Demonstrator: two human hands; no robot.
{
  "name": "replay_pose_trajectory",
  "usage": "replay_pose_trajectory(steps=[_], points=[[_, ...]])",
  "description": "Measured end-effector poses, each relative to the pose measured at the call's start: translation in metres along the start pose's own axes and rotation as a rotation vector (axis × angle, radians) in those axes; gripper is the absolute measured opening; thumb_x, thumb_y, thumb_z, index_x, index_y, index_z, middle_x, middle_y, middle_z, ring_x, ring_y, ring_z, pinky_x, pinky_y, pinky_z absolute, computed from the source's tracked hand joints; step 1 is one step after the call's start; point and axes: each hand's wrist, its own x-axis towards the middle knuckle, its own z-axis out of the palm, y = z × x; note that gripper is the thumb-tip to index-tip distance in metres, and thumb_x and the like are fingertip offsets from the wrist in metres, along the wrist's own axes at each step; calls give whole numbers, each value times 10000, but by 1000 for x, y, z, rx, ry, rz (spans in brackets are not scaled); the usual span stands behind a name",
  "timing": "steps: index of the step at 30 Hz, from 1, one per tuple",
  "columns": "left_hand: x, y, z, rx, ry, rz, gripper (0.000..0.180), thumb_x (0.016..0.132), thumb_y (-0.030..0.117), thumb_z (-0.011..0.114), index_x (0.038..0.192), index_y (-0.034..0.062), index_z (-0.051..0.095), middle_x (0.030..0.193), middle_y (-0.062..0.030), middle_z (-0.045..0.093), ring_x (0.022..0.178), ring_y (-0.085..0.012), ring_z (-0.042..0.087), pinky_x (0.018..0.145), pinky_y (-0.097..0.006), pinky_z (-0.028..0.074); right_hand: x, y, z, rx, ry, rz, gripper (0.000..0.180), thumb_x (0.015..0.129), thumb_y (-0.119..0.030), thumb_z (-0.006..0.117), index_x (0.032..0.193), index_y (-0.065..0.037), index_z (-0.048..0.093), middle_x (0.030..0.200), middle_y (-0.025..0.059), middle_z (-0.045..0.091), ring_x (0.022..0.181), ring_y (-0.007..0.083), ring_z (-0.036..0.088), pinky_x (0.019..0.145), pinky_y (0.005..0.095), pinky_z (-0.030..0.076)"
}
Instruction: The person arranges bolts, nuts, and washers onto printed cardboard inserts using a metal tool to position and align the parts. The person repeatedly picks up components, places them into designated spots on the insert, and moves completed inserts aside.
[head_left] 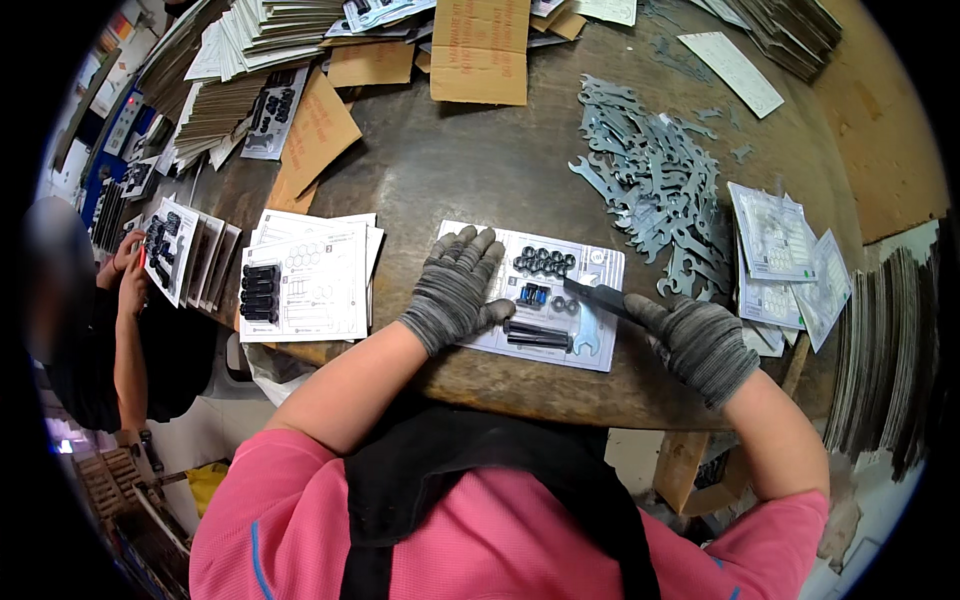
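Observation:
In front of me lies a white hardware card bearing black nuts, short blue-banded bolts, long black bolts and a small flat open-ended wrench. My left hand, in a grey striped glove, rests flat on the card's left part with its fingers stretched out. A dark, flat, knife-like tool is gripped in my gloved right hand. Its tip is over the card's right half, near the nuts and the wrench; whether it touches the card I cannot tell.
A large heap of flat wrenches lies beyond my right hand. Bagged printed cards sit at the right, printed sheets with black bolts at the left. Cardboard pieces and card stacks line the back. Another person's hands hold cards at far left.

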Motion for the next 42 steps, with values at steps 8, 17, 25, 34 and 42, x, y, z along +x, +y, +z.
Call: replay_pose_trajectory(steps=[8,17,25,34,42], points=[[13,-8,-16,-27,-56,-35,752,694,521,583,1263,56,424,1309,-138,385,1229,-300,330,1022,-420,247,-20,9,7,150,172,94,438,819,-239,525,1249,-189,459,881,148,609,793,292,597,684,389,481],[12,-11,-38,115,-219,-213,681,699,554,582,1168,75,461,1081,-159,533,1031,-314,496,853,-427,406,-26,-13,50,653,362,59,435,825,-290,526,1240,-170,471,845,174,606,811,331,591,732,418,466],[-81,40,-29,-460,-286,144,293,790,341,552,924,80,559,745,-173,597,683,-358,588,623,-436,474,-15,-39,63,653,449,-59,429,812,-266,533,1224,-156,487,854,170,601,798,317,589,709,414,472],[0,-20,-8,-135,317,39,402,828,249,505,1194,83,495,1247,-149,455,1164,-315,420,966,-393,346,-12,-63,65,187,343,-217,416,817,-271,516,1230,-267,467,699,108,563,572,276,571,490,400,463],[15,-22,16,-56,122,43,461,845,288,445,1272,113,440,1337,-133,380,1264,-287,303,1061,-389,191,-18,-70,40,110,228,-137,428,806,-275,543,1229,-264,477,658,110,537,537,280,549,459,399,444]])
